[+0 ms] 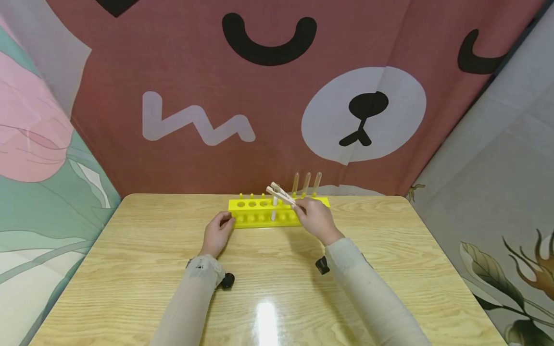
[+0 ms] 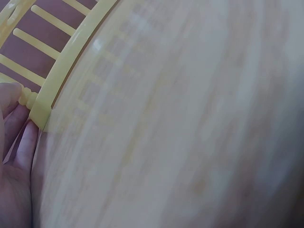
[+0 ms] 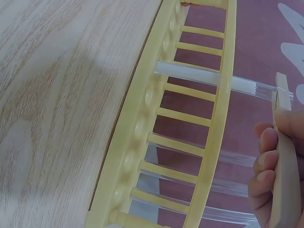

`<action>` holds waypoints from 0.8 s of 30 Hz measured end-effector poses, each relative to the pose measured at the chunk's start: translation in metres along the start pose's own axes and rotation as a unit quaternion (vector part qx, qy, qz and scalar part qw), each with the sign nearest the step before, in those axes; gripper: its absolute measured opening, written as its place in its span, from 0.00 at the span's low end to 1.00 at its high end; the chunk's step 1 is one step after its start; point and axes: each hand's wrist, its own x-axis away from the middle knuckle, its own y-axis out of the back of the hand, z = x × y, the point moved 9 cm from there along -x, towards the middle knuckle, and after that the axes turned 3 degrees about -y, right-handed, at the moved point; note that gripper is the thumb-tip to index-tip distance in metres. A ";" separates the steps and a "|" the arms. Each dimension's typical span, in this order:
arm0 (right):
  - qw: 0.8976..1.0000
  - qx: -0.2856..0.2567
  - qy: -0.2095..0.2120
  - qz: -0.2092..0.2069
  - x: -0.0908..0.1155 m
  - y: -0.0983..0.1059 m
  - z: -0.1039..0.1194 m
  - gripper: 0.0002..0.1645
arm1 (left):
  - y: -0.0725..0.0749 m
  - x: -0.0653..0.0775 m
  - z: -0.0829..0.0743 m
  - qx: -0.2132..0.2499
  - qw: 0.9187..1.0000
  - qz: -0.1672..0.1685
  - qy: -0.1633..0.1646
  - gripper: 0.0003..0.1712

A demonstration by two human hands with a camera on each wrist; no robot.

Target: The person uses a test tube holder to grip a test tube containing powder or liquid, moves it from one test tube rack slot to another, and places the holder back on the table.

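Observation:
A yellow test tube rack (image 1: 259, 224) stands near the table's back edge. My left hand (image 1: 217, 234) holds its left end, with thumb and finger at the end post in the left wrist view. My right hand (image 1: 317, 222) grips a wooden test tube clamp (image 1: 282, 195) above the rack. The clamp's jaws are at the top of a clear test tube (image 3: 190, 76) standing in a middle hole. That tube shows a long white section; whether it is a filling or a label I cannot tell.
Several clear test tubes (image 1: 307, 183) stand upside down on pegs at the rack's back right. Bare pegs (image 1: 252, 196) and holes line its left part. A printed curtain (image 1: 195, 163) hangs right behind the wooden table (image 1: 268, 269).

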 end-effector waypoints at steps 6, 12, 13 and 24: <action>1.000 -0.003 0.009 -0.006 -0.002 0.003 0.003 0.12 | 0.000 0.000 -0.001 0.002 1.000 -0.003 -0.001 0.16; 1.000 -0.007 0.008 -0.012 -0.003 0.006 0.004 0.11 | 0.000 0.000 -0.001 0.004 1.000 -0.003 0.000 0.16; 1.000 -0.007 0.006 -0.012 -0.003 0.007 0.003 0.11 | 0.000 0.000 -0.001 0.005 1.000 -0.003 0.000 0.16; 0.999 0.000 0.023 -0.029 -0.002 0.014 0.008 0.13 | 0.000 0.001 -0.001 0.007 1.000 -0.001 -0.001 0.15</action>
